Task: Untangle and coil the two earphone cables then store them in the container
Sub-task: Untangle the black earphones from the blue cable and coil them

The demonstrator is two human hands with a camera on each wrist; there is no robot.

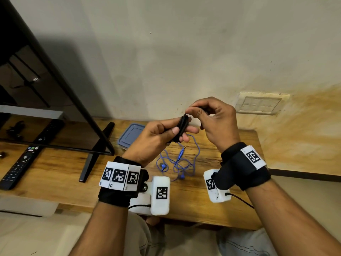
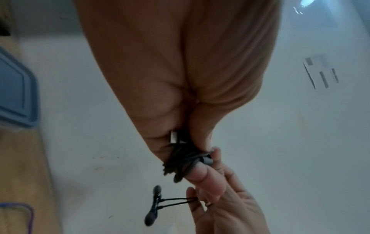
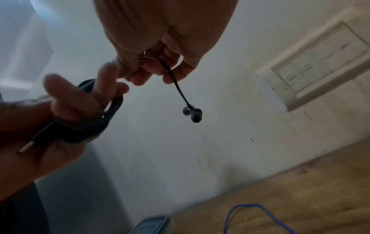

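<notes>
A black earphone cable [image 1: 181,127] is wound in loops round the fingers of my left hand [image 1: 167,132], which I hold above the wooden table [image 1: 55,169]; its thumb presses the coil [image 2: 181,163]. My right hand [image 1: 204,112] pinches the cable's free end just right of the coil. The two black earbuds [image 3: 192,113] dangle below its fingers. The metal plug [image 3: 26,147] sticks out by my left palm. A blue earphone cable [image 1: 180,162] lies tangled on the table under my hands. The container with its blue lid [image 1: 132,134] on sits behind it.
A TV [image 1: 36,89] on black legs stands at the left, with a remote control [image 1: 20,168] in front of it. The wall and a switch plate [image 1: 261,104] are close behind the table. The table's right end [image 1: 258,145] lies beside my right wrist.
</notes>
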